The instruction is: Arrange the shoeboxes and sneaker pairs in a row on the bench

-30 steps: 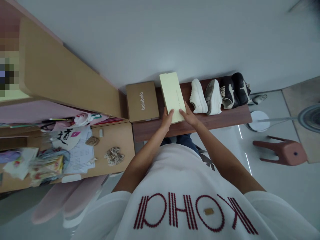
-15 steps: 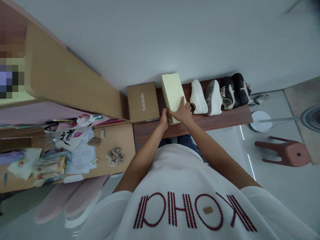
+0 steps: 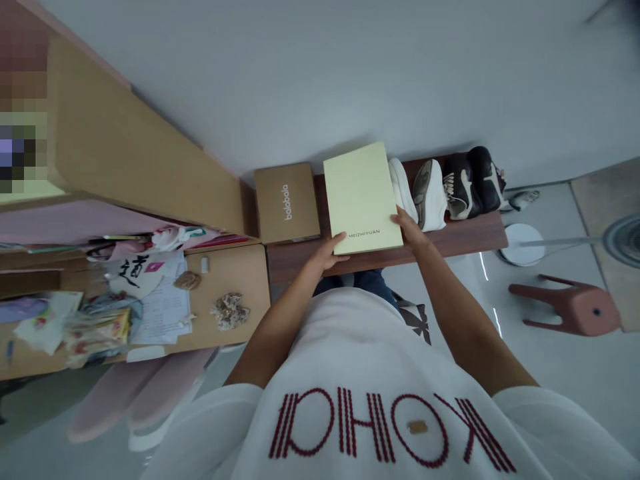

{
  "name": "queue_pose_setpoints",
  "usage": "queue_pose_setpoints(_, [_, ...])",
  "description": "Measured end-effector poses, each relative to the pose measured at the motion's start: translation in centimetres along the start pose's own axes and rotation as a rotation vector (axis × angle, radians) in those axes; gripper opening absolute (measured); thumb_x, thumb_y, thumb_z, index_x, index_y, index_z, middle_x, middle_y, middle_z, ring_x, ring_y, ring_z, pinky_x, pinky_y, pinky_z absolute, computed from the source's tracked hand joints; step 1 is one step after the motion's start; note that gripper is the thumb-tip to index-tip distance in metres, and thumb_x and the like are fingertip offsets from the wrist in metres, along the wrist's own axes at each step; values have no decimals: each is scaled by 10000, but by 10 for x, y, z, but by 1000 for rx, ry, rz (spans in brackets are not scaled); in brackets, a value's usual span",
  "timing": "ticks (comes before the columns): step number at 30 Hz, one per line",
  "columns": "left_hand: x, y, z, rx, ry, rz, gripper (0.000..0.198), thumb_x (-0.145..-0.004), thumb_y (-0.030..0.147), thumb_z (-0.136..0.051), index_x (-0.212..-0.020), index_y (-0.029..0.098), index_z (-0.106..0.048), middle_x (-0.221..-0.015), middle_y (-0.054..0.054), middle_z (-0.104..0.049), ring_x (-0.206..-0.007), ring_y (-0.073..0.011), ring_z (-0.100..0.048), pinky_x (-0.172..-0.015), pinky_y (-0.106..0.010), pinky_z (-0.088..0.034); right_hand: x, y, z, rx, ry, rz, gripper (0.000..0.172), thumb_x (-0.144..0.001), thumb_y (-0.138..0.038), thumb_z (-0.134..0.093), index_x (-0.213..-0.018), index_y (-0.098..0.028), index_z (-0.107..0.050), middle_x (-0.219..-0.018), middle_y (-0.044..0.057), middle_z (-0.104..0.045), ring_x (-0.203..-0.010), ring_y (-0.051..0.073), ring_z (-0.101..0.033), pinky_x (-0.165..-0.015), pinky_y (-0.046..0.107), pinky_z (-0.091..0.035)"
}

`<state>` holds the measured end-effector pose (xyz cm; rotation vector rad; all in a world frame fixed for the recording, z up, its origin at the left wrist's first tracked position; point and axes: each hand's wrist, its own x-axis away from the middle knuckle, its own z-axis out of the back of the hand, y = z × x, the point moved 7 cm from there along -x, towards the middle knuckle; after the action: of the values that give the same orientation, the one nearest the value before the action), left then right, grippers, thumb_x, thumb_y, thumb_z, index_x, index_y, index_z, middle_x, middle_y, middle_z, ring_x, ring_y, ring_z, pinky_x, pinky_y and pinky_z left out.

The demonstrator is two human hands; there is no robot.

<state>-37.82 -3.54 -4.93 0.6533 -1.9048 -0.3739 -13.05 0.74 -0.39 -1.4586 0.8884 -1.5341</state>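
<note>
A pale yellow box (image 3: 360, 193) lettered MEIZHIYUAN lies with its broad face up over the dark wooden bench (image 3: 295, 265). My left hand (image 3: 330, 252) grips its near left corner, thumb on top and fingers partly hidden below. At its right edge my right hand (image 3: 407, 225) holds on, fingers partly out of sight. Left of it sits a brown balabala box (image 3: 286, 203). To the right stand white shoes (image 3: 403, 189), one partly covered by the yellow box, a grey-and-white shoe (image 3: 429, 193) and a pair of black shoes (image 3: 473, 183).
A desk (image 3: 255, 280) on the left bears papers, a cap, plastic bags and a patterned scrunchie (image 3: 230, 311). On the right are a reddish stool (image 3: 590, 308), a round white base (image 3: 523, 245) and a fan (image 3: 625, 240). The wall (image 3: 300, 80) rises behind the bench.
The yellow box has turned from its narrow side to its broad lettered face. My right hand has moved right to its right edge; my left hand has shifted slightly down to its near left corner.
</note>
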Motion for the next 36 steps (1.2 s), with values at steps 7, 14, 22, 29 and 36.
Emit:
queue_pose_setpoints(7, [4, 3, -2, -50, 93, -110, 699, -807, 525, -868, -1441, 349, -630, -1474, -115, -701, -1381, -350, -634, -1067, -538, -582, -10, 20, -2, -124, -14, -93, 552, -852, -599, -675, -1261, -228, -682, -1255, 101, -802, -1228, 335, -740, -1136, 532, -572])
queue_pose_setpoints(14, [-6, -1, -1, -90, 158, -132, 698, -851, 460, -819, -1503, 409, -577, -1487, -83, -697, -1396, -329, -627, -1088, -538, -544, -18, 48, 2, -39, 20, -213, 351, -938, -491, -662, -1190, -247, -679, -1187, 91, -823, -1201, 304, -756, -1116, 501, -595])
queue_pose_setpoints(22, [-17, -9, 5, -82, 206, -109, 699, -818, 549, -837, -1465, 420, -603, -1530, -81, -666, -1446, -345, -586, -1114, -565, -506, -27, 65, -4, -49, 20, -298, 379, -1006, -407, -587, -1337, -227, -636, -1266, 101, -806, -1170, 265, -767, -1104, 460, -597])
queue_pose_setpoints(29, [-25, -8, 9, -101, 235, -82, 615, -890, 539, -745, -1472, 415, -588, -1562, -69, -642, -1473, -308, -565, -1155, -565, -478, -38, 65, -7, -23, 50, -289, 372, -970, -403, -607, -1287, -220, -676, -1204, 101, -825, -1135, 305, -772, -1113, 543, -580])
queue_pose_setpoints(36, [-30, -5, 9, -106, 292, -81, 579, -929, 544, -690, -1485, 433, -569, -1597, -51, -611, -1493, -277, -549, -1174, -548, -457, -45, 63, -14, -92, 35, -271, 452, -946, -427, -625, -1350, -225, -656, -1250, 99, -811, -1132, 293, -773, -1102, 551, -587])
